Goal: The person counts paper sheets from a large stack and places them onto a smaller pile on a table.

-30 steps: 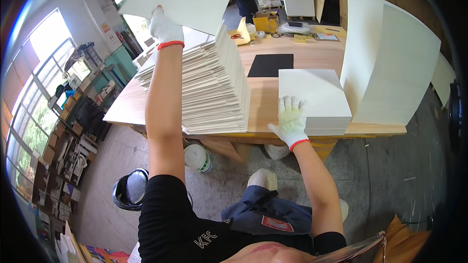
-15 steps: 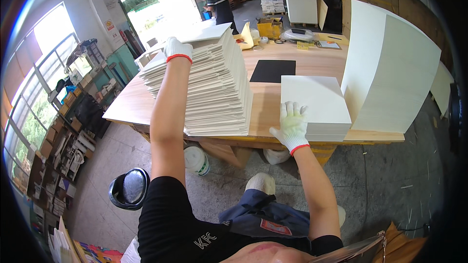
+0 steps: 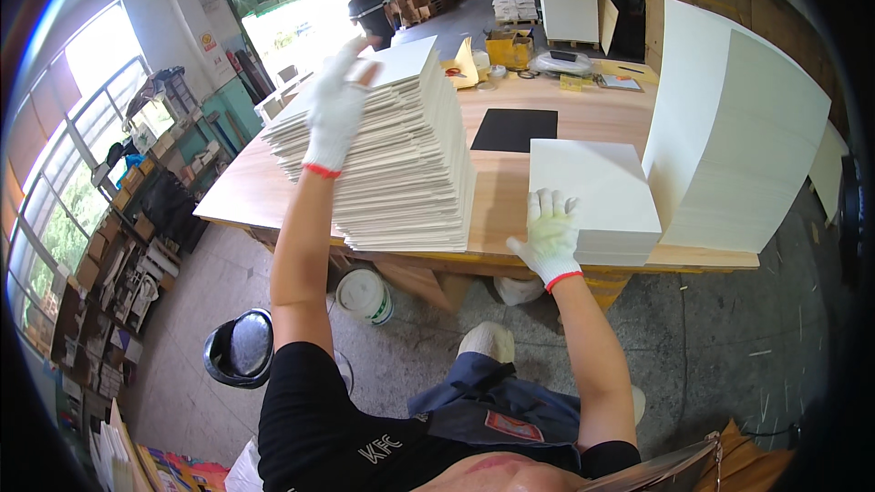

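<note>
My left hand (image 3: 337,114), in a white knit glove with a red cuff, is over the left part of a tall stack of white boards (image 3: 410,164). It is blurred by motion, with the thumb apart from the fingers and nothing held. The stack's layers are slightly uneven along the sides. My right hand (image 3: 551,232), gloved the same way, rests with outstretched fingers against the near left corner of a lower, neat stack of white sheets (image 3: 597,173). Between the stacks, farther back, lies a black flat sheet (image 3: 515,130).
Large curved white sheets (image 3: 738,128) stand at the wooden table's (image 3: 437,36) right end. Scissors (image 3: 453,72), a yellow box (image 3: 509,50) and a wrapped bundle (image 3: 561,64) sit at the back. Below are a white bucket (image 3: 363,296) and a black stool (image 3: 241,348). Another person (image 3: 371,14) is near the doorway.
My left hand has come off the top board's left edge and moved nearer me, its fingers opening. The top board now lies flatter on the stack. The other person has moved left.
</note>
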{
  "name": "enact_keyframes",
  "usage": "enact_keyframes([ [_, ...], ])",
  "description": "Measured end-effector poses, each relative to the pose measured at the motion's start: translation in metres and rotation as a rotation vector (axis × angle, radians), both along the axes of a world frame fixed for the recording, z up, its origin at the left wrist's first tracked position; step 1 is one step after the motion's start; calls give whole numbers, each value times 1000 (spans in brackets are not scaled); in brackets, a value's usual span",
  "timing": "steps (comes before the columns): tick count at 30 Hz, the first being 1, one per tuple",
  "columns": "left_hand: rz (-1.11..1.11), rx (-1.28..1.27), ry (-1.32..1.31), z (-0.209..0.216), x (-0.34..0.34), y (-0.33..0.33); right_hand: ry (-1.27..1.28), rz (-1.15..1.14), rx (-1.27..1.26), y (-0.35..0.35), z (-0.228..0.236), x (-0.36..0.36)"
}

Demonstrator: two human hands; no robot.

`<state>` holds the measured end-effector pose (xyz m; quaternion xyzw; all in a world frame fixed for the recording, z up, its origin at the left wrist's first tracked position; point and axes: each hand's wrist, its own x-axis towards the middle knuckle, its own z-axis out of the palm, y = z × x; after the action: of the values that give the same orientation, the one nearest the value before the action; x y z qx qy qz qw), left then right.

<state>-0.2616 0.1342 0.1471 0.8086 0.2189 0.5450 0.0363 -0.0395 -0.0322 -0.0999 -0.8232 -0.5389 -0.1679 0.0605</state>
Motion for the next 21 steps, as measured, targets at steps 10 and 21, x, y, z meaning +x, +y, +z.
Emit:
enact_keyframes([
  [10, 257, -104, 428, 5, 38, 3, 28, 32, 7, -4, 12, -1],
  [21, -706, -58, 504, -150, 171, -88, 211, -426, 585, -105, 4, 114],
])
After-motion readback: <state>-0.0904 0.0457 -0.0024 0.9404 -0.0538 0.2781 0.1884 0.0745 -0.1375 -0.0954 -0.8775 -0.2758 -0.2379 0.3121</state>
